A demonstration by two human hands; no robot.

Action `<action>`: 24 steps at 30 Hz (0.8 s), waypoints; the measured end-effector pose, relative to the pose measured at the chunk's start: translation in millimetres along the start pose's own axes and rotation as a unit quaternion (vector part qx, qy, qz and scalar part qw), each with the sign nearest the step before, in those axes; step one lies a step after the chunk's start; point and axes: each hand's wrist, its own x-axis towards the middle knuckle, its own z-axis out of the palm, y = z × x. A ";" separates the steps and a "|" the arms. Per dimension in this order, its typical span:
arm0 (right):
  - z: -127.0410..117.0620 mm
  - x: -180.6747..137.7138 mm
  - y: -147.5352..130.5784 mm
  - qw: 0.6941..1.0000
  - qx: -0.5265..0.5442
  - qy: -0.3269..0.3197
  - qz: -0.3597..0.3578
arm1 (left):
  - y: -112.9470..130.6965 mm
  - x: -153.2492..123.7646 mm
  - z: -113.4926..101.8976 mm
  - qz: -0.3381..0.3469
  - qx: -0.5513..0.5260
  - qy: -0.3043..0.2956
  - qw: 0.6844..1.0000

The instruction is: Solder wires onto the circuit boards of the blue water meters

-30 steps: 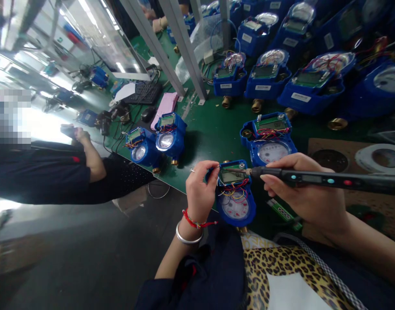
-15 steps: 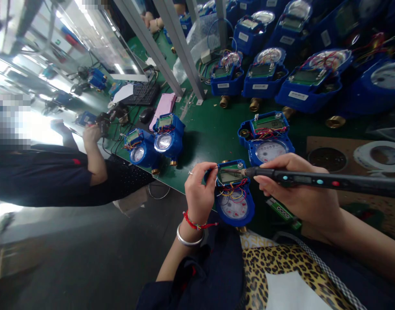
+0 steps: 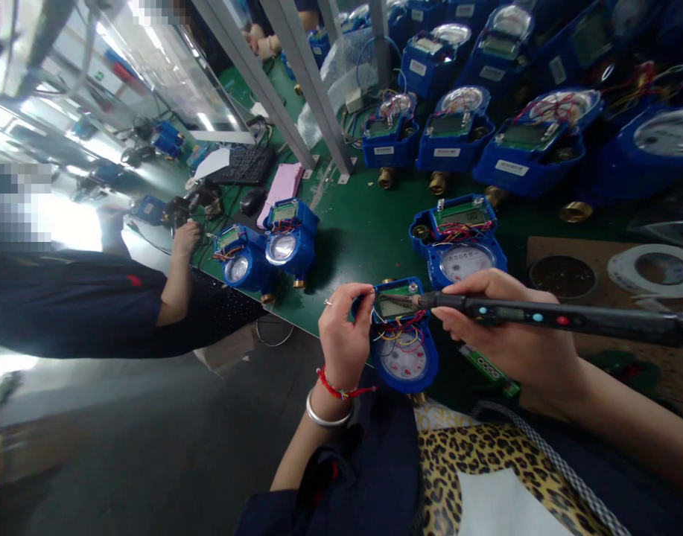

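Observation:
An open blue water meter (image 3: 404,350) with a green circuit board, coloured wires and a white dial lies at the near edge of the green bench (image 3: 363,231). My left hand (image 3: 344,339) is closed, pinching a thin wire at the meter's upper left corner. My right hand (image 3: 509,335) grips a black pen-shaped soldering iron (image 3: 547,318) with coloured buttons. Its metal tip rests over the circuit board.
A second open meter (image 3: 459,238) lies just behind, and two more (image 3: 268,249) stand to the left. Rows of blue meters (image 3: 475,134) fill the back. A tape roll (image 3: 654,269) lies on cardboard at right. A seated person (image 3: 95,298) works at left, near a keyboard (image 3: 243,165).
The soldering iron tip has slid slightly left over the board. The person at left has lowered an arm toward the bench edge.

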 end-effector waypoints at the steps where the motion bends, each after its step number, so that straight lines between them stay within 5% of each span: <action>1: 0.1 0.4 -0.5 1.000 0.002 -0.001 -0.002 | 0.1 0.1 -0.1 0.002 0.001 -0.001 1.000; 24: 2.9 2.9 -2.2 1.000 -0.025 -0.006 -0.014 | -0.4 -0.4 0.0 0.029 0.014 0.004 0.999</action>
